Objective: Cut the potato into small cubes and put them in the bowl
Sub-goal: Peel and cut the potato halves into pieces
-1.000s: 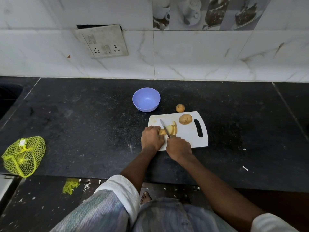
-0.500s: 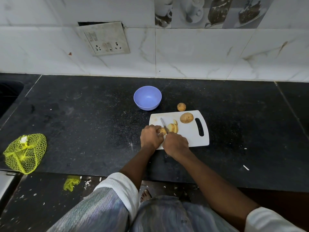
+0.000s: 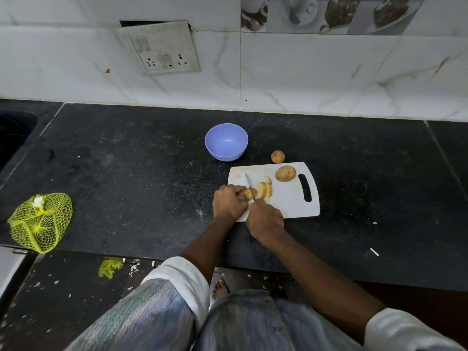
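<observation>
Both our hands work at the near left corner of the white cutting board [image 3: 291, 206]. Our left hand [image 3: 228, 202] curls over the uncut end of the potato [image 3: 249, 194], pinning it to the board. Our right hand [image 3: 264, 219] grips the knife [image 3: 249, 184], whose blade stands on the potato just right of our left fingers. Cut slices [image 3: 266, 189] lean beside the blade. We see a whole potato [image 3: 285, 173] farther right on the board, a smaller potato [image 3: 277, 156] on the black counter [image 3: 126, 173], and the blue bowl [image 3: 226, 141] beyond the board.
</observation>
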